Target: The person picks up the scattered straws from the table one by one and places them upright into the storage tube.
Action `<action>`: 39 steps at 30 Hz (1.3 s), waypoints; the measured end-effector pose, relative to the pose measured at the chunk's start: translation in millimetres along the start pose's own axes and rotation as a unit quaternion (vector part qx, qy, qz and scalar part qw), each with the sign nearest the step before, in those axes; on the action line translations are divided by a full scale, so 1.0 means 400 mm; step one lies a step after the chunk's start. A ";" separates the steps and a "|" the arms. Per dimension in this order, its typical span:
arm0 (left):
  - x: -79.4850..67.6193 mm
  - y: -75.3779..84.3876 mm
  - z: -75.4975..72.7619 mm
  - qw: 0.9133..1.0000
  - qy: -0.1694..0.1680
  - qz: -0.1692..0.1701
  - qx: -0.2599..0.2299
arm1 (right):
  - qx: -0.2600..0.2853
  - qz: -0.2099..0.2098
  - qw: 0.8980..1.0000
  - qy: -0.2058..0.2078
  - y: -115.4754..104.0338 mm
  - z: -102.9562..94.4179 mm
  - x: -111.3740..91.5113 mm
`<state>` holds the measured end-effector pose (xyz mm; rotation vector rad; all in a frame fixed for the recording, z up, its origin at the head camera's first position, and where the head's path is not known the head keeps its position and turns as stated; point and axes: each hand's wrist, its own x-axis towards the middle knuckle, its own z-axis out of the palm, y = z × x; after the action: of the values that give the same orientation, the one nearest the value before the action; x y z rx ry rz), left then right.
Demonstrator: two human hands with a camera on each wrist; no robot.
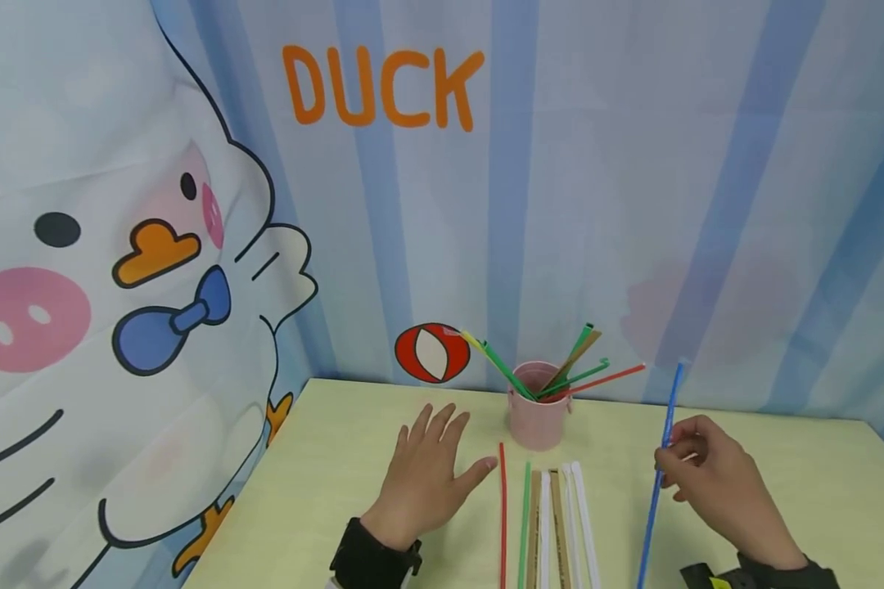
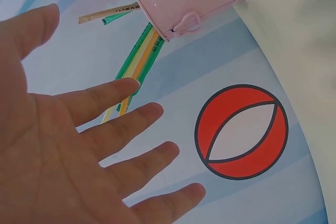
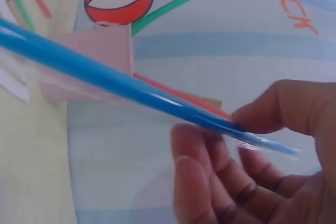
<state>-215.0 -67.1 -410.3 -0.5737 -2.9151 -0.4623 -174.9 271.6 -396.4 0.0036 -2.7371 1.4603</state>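
Observation:
My right hand (image 1: pixel 729 491) pinches a long blue straw (image 1: pixel 651 523) between thumb and fingers at the right of the table. The straw stands nearly upright in the head view, and a clear wrapper end shows past the fingertips in the right wrist view. My left hand (image 1: pixel 427 483) has its fingers spread and holds nothing, its thumb tip beside a red straw (image 1: pixel 503 515). Right of that lie a green straw (image 1: pixel 525 523), brown wrapped straws (image 1: pixel 534 532) and several white straws (image 1: pixel 585 523), side by side.
Behind the row stands a pink bucket (image 1: pixel 536 425) holding green, brown, yellow and red straws (image 1: pixel 607 379) that lean outward. The pale yellow table (image 1: pixel 324 491) ends at a blue striped backdrop (image 1: pixel 582 164) printed with a duck and a red ball (image 1: pixel 405 353).

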 end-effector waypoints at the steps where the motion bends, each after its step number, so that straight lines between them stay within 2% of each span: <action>1: 0.000 0.001 0.000 1.000 -0.001 0.001 -0.001 | 0.007 -0.016 1.000 0.015 -0.006 0.001 -0.004; 4: 0.000 0.002 -0.001 1.000 -0.001 0.002 -0.001 | 0.034 -0.073 0.994 0.071 -0.021 0.011 -0.008; 9: -0.001 0.002 -0.005 1.000 0.001 0.004 -0.006 | 0.070 -0.152 0.972 0.165 -0.048 0.036 0.012; 14: -0.003 0.001 -0.004 1.000 0.003 0.003 -0.006 | 0.105 -0.177 0.955 0.215 -0.086 0.052 0.044; 19: -0.005 0.000 -0.004 1.000 0.006 0.006 -0.012 | 0.097 -0.197 0.942 0.253 -0.108 0.065 0.081; 26: -0.003 0.002 0.007 1.000 0.004 0.004 -0.014 | 0.051 -0.217 0.933 0.283 -0.108 0.092 0.123; 29: -0.004 0.001 0.011 1.000 0.002 0.005 -0.012 | 0.008 -0.221 0.931 0.290 -0.103 0.108 0.135; 33: -0.001 -0.002 0.011 1.000 0.004 0.006 -0.006 | -0.049 -0.243 0.928 0.278 -0.092 0.136 0.159; 36: 0.000 -0.003 0.009 1.000 0.001 0.007 -0.007 | -0.074 -0.246 0.929 0.266 -0.077 0.161 0.177; 39: 0.000 0.001 0.005 1.000 -0.005 0.009 -0.012 | -0.095 -0.227 0.934 0.258 -0.061 0.186 0.188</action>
<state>-215.1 -65.9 -412.2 -0.6060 -2.9158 -0.4938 -251.9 197.5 -414.7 0.2010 -2.2334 0.9106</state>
